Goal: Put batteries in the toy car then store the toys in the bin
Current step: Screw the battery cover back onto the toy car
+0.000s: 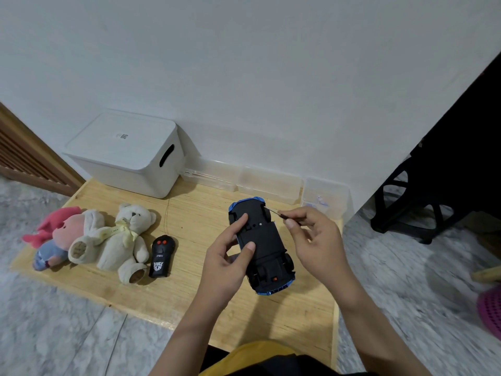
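A blue toy car (pixel 264 240) is held upside down over the wooden board, its black underside facing up. My left hand (pixel 226 263) grips it from the left, thumb and forefinger resting on the underside. My right hand (pixel 315 240) pinches a small screwdriver (pixel 273 211) whose thin tip points at the car's far right corner. A white lidded bin (pixel 130 153) stands shut at the back left against the wall. Left of the car lie a black remote control (pixel 160 256), a cream teddy bear (pixel 122 240) and a pink and blue plush doll (pixel 53 240).
The low wooden board (pixel 189 294) lies on a marble floor. Clear plastic containers (pixel 268 185) line the wall behind the car; one (pixel 325 196) holds small items. A dark chair (pixel 423 196) stands at right, a pink basket (pixel 490 310) at the right edge.
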The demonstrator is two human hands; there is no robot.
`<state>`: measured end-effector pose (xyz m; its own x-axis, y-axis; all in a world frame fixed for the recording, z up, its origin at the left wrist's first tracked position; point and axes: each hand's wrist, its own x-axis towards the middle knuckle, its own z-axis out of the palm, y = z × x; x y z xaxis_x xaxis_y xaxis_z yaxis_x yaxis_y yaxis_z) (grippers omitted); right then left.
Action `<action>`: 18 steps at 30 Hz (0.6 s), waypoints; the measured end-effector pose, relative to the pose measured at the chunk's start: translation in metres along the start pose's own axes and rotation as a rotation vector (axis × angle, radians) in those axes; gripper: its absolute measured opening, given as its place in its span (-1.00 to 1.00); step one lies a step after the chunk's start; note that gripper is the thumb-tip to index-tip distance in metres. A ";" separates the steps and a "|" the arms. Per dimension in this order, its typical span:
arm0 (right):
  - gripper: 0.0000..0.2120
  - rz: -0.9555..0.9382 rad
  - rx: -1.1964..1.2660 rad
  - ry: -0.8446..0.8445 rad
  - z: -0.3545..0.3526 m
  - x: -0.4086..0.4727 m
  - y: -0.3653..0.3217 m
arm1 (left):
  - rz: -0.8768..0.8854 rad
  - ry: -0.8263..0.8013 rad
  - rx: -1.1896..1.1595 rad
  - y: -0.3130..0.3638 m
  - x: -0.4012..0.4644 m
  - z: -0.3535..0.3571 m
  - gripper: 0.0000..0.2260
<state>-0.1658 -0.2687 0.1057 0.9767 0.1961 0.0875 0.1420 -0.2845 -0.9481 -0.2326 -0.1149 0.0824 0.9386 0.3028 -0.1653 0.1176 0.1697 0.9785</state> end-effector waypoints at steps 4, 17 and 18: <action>-0.84 0.010 0.182 -0.034 0.016 -0.013 0.009 | 0.017 -0.035 0.017 -0.002 -0.001 0.001 -0.53; -0.88 0.053 0.325 0.054 0.026 -0.018 0.018 | 0.075 -0.247 0.100 -0.005 0.003 -0.014 -0.32; -0.89 0.062 0.336 0.055 0.026 -0.017 0.019 | 0.089 -0.235 0.128 -0.006 0.004 -0.013 -0.33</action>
<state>-0.1842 -0.2527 0.0785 0.9903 0.1346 0.0347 0.0306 0.0322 -0.9990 -0.2340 -0.1024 0.0744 0.9948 0.0830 -0.0596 0.0575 0.0282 0.9979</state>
